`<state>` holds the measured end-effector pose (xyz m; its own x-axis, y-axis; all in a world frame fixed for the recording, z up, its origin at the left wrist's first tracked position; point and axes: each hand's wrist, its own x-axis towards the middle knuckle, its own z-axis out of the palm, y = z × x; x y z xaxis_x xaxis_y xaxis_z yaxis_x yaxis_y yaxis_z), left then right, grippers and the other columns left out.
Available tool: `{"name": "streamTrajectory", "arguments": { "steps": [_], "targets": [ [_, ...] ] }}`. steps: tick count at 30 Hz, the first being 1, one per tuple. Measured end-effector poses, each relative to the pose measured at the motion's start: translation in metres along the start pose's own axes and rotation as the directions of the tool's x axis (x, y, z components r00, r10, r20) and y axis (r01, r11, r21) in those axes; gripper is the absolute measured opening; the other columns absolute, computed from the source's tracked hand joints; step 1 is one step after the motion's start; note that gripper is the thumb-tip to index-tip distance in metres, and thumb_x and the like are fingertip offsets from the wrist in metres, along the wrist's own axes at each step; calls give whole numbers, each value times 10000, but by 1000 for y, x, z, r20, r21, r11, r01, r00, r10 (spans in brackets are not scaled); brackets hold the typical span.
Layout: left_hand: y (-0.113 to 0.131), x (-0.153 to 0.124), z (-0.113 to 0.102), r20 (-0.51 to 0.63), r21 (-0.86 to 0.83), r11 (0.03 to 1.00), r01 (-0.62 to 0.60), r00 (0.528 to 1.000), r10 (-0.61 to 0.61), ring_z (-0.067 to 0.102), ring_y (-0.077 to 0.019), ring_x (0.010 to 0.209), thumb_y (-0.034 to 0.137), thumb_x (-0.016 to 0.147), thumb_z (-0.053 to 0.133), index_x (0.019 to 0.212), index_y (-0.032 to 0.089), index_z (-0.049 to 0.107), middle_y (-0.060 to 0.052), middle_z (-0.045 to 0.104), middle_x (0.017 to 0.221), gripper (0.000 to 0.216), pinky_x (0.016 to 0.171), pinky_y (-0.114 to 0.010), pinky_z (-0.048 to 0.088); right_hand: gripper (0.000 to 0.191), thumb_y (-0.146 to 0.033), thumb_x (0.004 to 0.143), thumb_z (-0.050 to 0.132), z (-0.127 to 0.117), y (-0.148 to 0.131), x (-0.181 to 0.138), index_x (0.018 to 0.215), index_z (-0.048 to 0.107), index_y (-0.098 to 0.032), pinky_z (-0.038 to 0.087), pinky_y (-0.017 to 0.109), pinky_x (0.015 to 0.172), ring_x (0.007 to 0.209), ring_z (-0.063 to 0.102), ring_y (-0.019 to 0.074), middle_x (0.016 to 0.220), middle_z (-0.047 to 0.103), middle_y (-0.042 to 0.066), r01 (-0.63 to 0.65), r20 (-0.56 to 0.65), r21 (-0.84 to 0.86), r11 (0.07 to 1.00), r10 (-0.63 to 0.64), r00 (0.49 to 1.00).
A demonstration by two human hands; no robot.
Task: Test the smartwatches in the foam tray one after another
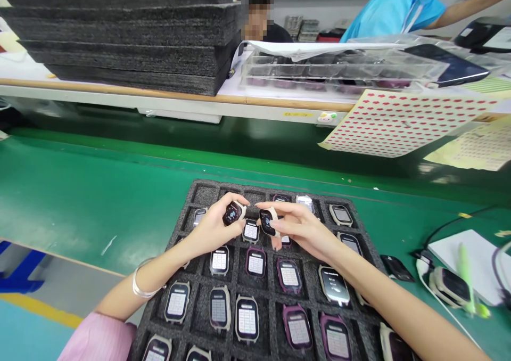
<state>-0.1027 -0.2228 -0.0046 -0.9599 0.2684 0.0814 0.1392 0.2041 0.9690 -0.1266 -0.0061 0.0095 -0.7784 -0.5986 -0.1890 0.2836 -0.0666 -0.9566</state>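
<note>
A black foam tray [199, 193] lies on the green belt and holds several smartwatch bodies with lit screens, some white-cased, some purple. My left hand [213, 227] is closed round a white-cased watch body [232, 212], its dark screen facing me. My right hand [301, 228] pinches another white-cased watch body [268, 221] between thumb and fingers. Both hands hover over the far rows of the tray, the two watches a few centimetres apart. A silver bangle [140, 289] is on my left wrist.
A tall stack of black foam trays [128, 31] stands on the far shelf, beside clear plastic trays [339, 65] and a red-dotted sticker sheet [399, 124]. At right lie a loose watch [449, 286], white paper and cables. Two people are behind the shelf.
</note>
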Motion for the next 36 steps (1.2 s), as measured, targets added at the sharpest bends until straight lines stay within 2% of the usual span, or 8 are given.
{"name": "streamTrajectory", "arguments": {
  "steps": [3,6,9,12,15,23,32,36],
  "targets": [
    [-2,1,2,8,-70,997,37,999,-37,487,-87,597,193,777,591,1162,195,500,-1,535,866,396,559,-213,429,484,-267,802,684,-1,0,0,1260,572,-156,530,257,514,558,649,141,816,665,52,-9,27,38,999,8,1000],
    [-2,4,5,54,-257,962,94,995,-83,540,-113,638,219,758,617,1228,180,450,-15,547,874,500,564,-236,474,485,-271,844,626,-2,1,2,1304,517,-164,532,249,499,652,673,172,886,669,81,-33,69,85,996,28,997],
    [-1,7,6,70,-439,887,141,990,-123,604,-185,798,221,772,566,1219,165,469,-58,590,931,462,645,-296,526,423,-246,855,604,-3,2,3,1266,534,-174,533,251,505,686,660,170,914,660,81,-22,59,107,994,16,998],
    [-1,8,5,81,-516,839,175,985,-155,613,-211,886,195,788,518,1206,174,496,-80,618,995,419,705,-328,538,415,-208,832,617,-3,3,3,1240,546,-183,524,245,500,659,639,157,838,649,51,9,1,96,995,-10,1000],
    [-3,7,4,92,-512,838,188,982,-164,618,-209,898,157,782,504,1197,176,509,-80,631,1008,415,716,-325,541,461,-189,815,614,-3,4,3,1268,530,-188,514,243,477,626,636,156,805,652,43,28,-41,61,998,-26,999],
    [-3,6,4,123,-496,846,195,980,-154,616,-214,920,151,779,491,1186,185,542,-77,638,1021,412,741,-344,548,531,-211,791,644,-1,7,2,1304,508,-183,524,260,446,622,676,187,941,688,87,67,-88,-13,998,-68,994],
    [-3,6,4,136,-480,856,191,980,-142,615,-217,983,127,783,481,1180,177,520,-84,656,1053,402,739,-320,551,479,-268,817,660,1,9,2,1268,544,-157,522,269,458,578,670,180,809,700,63,102,-133,-107,989,-116,984],
    [-1,6,4,122,-475,860,186,982,-145,626,-228,983,123,764,499,1163,172,530,-88,660,1041,403,726,-322,556,494,-279,803,686,2,9,1,1262,544,-162,514,262,448,551,655,162,819,696,60,92,-159,-150,984,-116,980]
  ]
}}
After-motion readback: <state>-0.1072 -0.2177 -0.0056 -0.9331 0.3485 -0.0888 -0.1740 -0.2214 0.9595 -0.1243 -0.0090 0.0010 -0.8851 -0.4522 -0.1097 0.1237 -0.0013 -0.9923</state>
